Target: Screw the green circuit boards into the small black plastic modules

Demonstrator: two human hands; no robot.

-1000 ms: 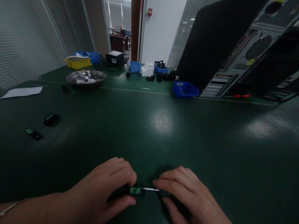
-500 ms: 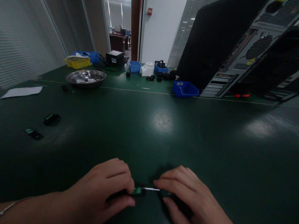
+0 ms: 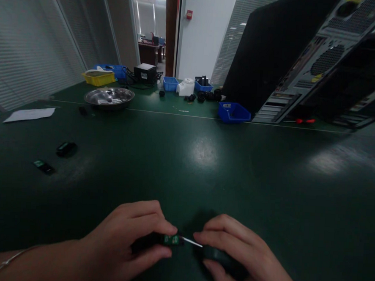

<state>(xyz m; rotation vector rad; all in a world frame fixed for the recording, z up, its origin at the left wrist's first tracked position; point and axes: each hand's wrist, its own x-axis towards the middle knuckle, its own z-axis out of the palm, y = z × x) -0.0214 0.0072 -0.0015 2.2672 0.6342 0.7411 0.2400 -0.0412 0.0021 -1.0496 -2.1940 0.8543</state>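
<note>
Green table (image 3: pixel 205 158) smooth with a dull sheen; bowl (image 3: pixel 109 96) shiny metal; bins (image 3: pixel 233 113) blue plastic; sheet (image 3: pixel 29 114) matt paper.

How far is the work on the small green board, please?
Done: cannot tell. In hand: the left hand pinches a small green board; the right hand holds a dark-handled tool, its thin metal tip at the board. Left: two similar small parts lie untouched on the green table.

Both hands low and close together at the near edge of view — the left hand (image 3: pixel 130 243) comes in from the lower left, forearm bare, a thin bracelet at the wrist, fingers curled and thumb pinched under in a tight grip. The right hand (image 3: pixel 240 258) mirrors it from the lower right — knuckles up, fingers folded, fingertips facing the left's.
</note>
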